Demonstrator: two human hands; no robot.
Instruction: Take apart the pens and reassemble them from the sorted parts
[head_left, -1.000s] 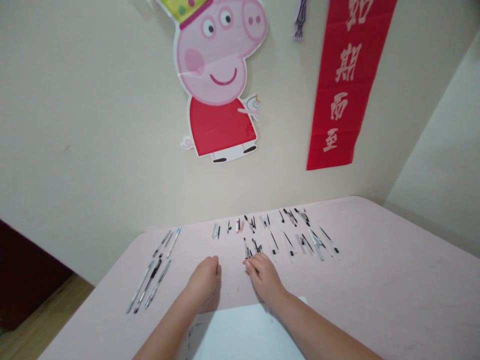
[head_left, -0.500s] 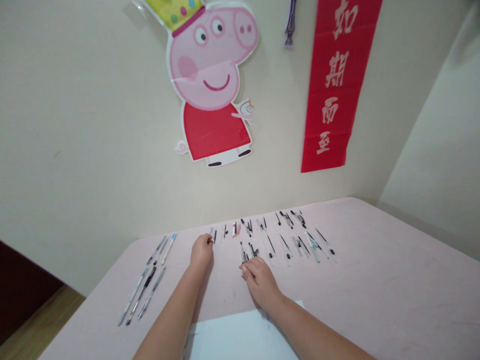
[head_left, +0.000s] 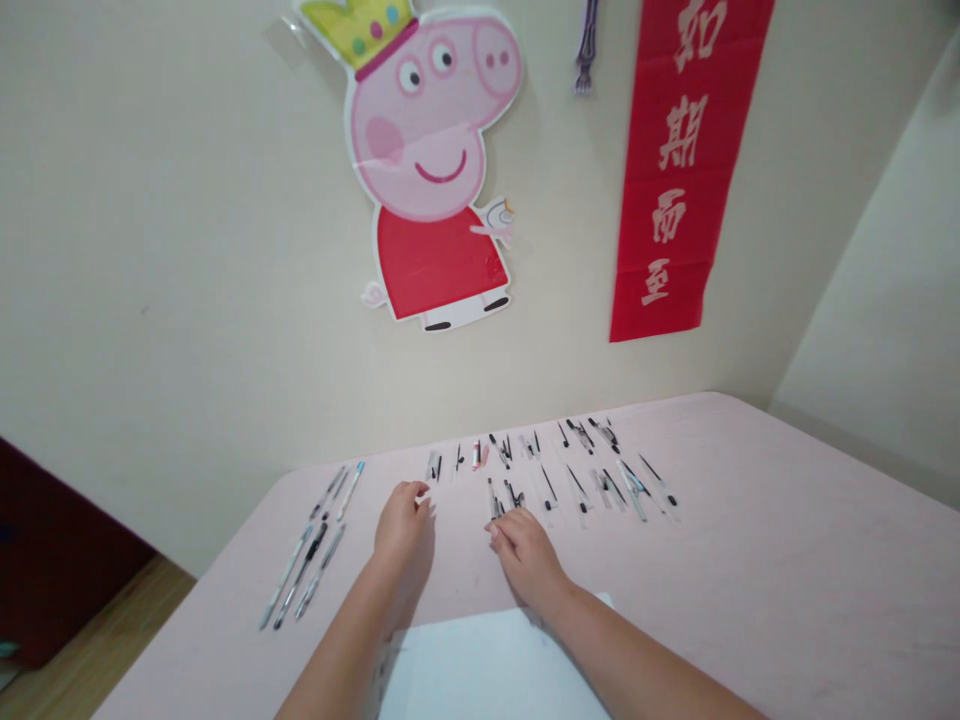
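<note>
My left hand (head_left: 403, 525) hovers over the table, thumb and forefinger slightly apart with nothing visible between them. Just beyond its fingertips lies a small set of pen parts (head_left: 434, 466), a clear barrel beside a dark refill. My right hand (head_left: 529, 558) rests lower and to the right, its fingers pinched at the near end of some dark pen parts (head_left: 493, 497). Its fingertips partly hide those ends. Another dark set with a clip (head_left: 514, 494) lies right beside it.
Several taken-apart pens (head_left: 577, 485) lie in two rows toward the wall. On the left are several whole pens (head_left: 304, 575). White paper (head_left: 491, 665) lies under my forearms on the pink-covered table (head_left: 750, 540). A pig cutout (head_left: 442, 260) and red banner (head_left: 679, 200) hang on the wall.
My left hand has drawn back slightly from the pen parts at the left end of the far row, and its fingers have parted. The right hand stays in place. The view has shifted slightly.
</note>
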